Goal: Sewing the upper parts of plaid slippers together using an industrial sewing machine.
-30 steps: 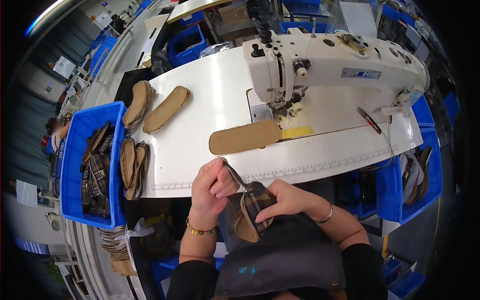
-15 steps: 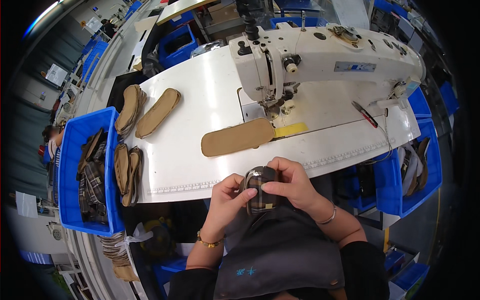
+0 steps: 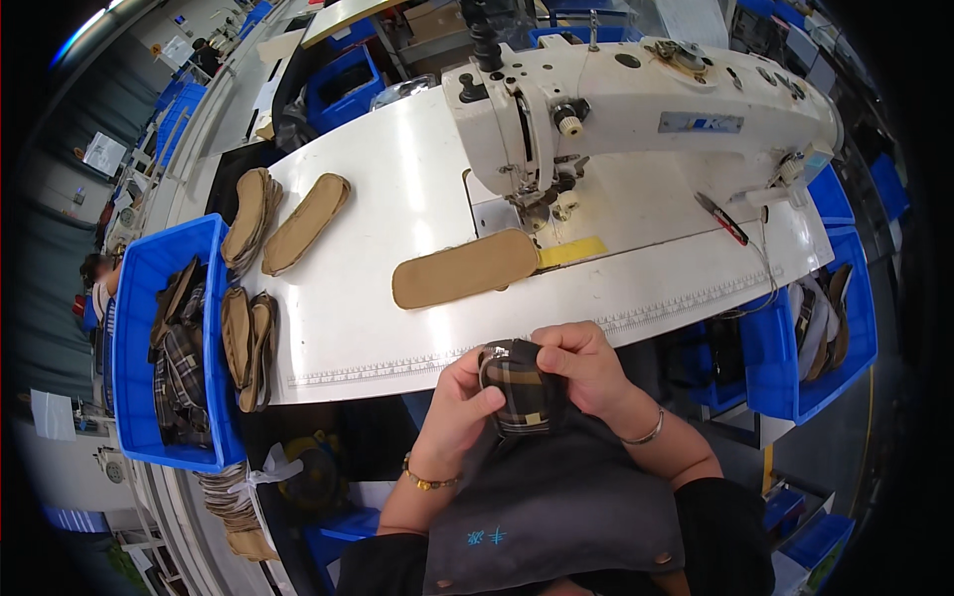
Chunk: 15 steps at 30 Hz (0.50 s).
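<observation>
A dark plaid fabric piece [image 3: 524,392], curved like a small pouch with a zipper-like edge on top, is held between my two hands just off the table's front edge. My left hand [image 3: 459,399] grips its left side, thumb across the front. At its upper right corner, my right hand [image 3: 584,366] pinches the edge between thumb and fingers. Beyond them a tan oblong fabric piece [image 3: 464,269] lies flat, its right end by the needle area of the white sewing machine [image 3: 636,109].
Tan oblong pieces [image 3: 306,224] lie on the left of the white table [image 3: 388,169]. A blue bin [image 3: 227,397] of plaid pieces stands at the left edge, another blue bin [image 3: 795,392] at the right. Red-handled snips [image 3: 722,219] rest beside the machine.
My right thumb has moved from the front of the plaid piece to its upper right edge, baring more of its front. The view has shifted slightly.
</observation>
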Each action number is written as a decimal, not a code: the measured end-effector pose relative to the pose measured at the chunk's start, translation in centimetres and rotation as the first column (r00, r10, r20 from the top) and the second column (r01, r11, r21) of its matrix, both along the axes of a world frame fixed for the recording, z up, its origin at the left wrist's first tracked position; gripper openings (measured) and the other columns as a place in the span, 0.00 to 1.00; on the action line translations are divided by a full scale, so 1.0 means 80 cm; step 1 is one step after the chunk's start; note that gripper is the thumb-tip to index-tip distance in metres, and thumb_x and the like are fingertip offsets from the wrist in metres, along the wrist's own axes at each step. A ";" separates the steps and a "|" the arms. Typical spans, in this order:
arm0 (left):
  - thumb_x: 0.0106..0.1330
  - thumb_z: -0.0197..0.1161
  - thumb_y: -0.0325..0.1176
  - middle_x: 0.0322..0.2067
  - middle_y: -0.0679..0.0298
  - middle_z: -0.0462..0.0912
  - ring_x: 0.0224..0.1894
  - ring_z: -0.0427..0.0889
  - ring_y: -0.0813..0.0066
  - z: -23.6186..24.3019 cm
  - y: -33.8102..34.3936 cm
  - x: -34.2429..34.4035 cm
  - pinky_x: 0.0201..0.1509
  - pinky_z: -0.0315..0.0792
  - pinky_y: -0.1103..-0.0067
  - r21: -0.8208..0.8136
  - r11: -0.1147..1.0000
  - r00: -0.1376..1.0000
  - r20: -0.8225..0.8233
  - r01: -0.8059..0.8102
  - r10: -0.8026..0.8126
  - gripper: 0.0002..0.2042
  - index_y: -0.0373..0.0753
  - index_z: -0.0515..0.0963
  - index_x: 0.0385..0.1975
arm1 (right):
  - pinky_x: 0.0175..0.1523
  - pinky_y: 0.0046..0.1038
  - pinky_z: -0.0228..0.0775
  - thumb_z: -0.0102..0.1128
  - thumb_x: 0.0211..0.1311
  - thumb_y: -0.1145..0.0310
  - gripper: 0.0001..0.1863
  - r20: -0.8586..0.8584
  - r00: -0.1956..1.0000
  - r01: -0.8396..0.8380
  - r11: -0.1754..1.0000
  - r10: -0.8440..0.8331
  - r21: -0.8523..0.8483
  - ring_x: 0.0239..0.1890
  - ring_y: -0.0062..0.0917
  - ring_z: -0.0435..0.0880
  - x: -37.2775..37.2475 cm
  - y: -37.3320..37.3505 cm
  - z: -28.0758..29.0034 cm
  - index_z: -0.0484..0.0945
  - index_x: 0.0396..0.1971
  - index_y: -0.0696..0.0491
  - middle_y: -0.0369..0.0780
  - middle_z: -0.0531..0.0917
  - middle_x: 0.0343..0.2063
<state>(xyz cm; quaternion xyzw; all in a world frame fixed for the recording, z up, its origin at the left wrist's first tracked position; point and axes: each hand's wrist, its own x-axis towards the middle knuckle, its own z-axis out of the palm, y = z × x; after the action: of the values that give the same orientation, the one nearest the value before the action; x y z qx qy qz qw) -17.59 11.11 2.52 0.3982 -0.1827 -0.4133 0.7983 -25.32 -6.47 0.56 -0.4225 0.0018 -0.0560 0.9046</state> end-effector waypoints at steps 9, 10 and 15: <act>0.58 0.73 0.26 0.33 0.67 0.84 0.35 0.80 0.80 -0.005 -0.007 -0.004 0.42 0.75 0.82 0.150 0.986 0.997 0.016 -0.076 0.075 0.10 0.32 0.83 0.37 | 0.38 0.18 0.63 0.65 0.64 0.70 0.09 -0.107 0.991 0.087 0.993 -0.078 0.079 0.29 0.13 0.70 0.000 0.018 0.015 0.77 0.25 0.55 0.30 0.77 0.25; 0.57 0.74 0.26 0.32 0.67 0.83 0.34 0.80 0.79 -0.007 -0.008 -0.002 0.41 0.74 0.83 0.110 0.992 0.997 0.044 -0.062 0.057 0.09 0.32 0.83 0.36 | 0.38 0.18 0.63 0.65 0.64 0.70 0.09 -0.108 0.991 0.087 0.993 -0.078 0.080 0.29 0.13 0.70 -0.001 0.019 0.016 0.77 0.25 0.55 0.30 0.77 0.25; 0.56 0.75 0.26 0.32 0.66 0.82 0.34 0.79 0.78 -0.008 -0.003 0.013 0.40 0.74 0.82 0.058 0.992 0.988 0.094 0.116 -0.121 0.10 0.31 0.84 0.35 | 0.40 0.18 0.69 0.65 0.65 0.73 0.06 -0.028 0.999 0.026 0.988 -0.022 0.149 0.31 0.12 0.76 -0.007 0.018 0.007 0.80 0.28 0.56 0.32 0.82 0.26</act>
<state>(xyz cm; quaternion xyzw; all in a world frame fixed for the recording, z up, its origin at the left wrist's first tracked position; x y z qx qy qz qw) -16.56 10.84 1.86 0.4271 -0.2337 -0.4447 0.7518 -25.87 -5.01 1.13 -0.3540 0.0231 -0.0607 0.9330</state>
